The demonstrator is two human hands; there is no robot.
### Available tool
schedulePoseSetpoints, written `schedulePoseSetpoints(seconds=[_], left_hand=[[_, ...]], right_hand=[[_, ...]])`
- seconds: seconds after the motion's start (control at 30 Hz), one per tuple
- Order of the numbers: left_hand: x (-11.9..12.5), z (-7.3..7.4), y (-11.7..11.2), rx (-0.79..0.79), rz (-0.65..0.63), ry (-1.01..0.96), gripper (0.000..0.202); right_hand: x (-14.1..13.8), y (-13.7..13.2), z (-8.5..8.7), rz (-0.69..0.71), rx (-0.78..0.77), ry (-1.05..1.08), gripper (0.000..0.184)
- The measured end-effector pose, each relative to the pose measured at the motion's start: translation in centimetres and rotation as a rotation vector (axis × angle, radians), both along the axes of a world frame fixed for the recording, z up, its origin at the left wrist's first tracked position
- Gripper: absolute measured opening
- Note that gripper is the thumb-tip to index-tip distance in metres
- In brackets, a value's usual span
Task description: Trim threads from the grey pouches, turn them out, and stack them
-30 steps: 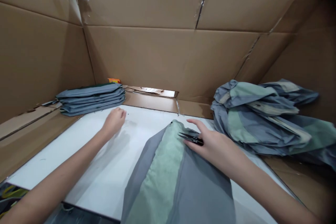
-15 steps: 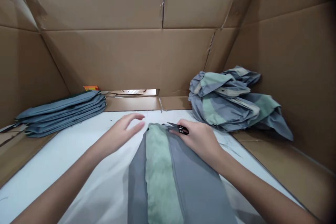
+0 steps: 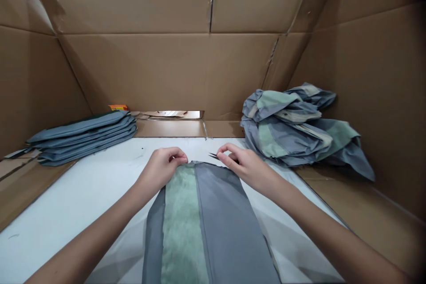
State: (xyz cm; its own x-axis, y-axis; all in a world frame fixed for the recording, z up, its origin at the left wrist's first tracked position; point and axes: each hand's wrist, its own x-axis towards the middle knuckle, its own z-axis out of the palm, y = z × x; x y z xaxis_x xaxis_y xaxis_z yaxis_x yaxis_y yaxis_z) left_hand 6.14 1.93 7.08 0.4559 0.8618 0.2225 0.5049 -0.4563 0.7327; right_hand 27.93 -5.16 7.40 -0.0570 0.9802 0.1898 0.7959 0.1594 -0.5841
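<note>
A grey fabric piece (image 3: pixel 229 217) with a pale green stripe lies lengthwise on the white table in front of me. At its far edge my left hand (image 3: pixel 168 163) pinches the cloth by the top of the green stripe. My right hand (image 3: pixel 242 159) is closed around small black thread snips (image 3: pixel 214 155), beside the right part of that edge. Only the dark blade tips show, pointing left, a little apart; the fingers hide the handles.
Folded blue-grey fabric pieces (image 3: pixel 86 137) are stacked at the left. A loose heap of grey and green cloth (image 3: pixel 289 128) sits at the right. Cardboard walls (image 3: pixel 133 66) enclose the white table (image 3: pixel 100 195), with a slot low in the back one. An orange packet (image 3: pixel 118 107) stands behind the stack.
My left hand has gone from open beside the cloth to pinching its far edge. The fabric has shifted left. The snips have turned in my right hand, so less of them shows.
</note>
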Motion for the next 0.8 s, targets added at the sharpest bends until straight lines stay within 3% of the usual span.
schedulePoseSetpoints(seconds=[0.37,0.8], left_hand=[[-0.4,-0.9,-0.4,-0.074,-0.013,-0.128,0.016],[-0.7,-2.0,0.1,-0.067,-0.020,-0.153,0.015]], right_hand=[[-3.2,-0.3,1.4,-0.029,-0.048,-0.426,0.028],[-4.2,0.1,0.6,-0.049,0.001,-0.579,0.027]])
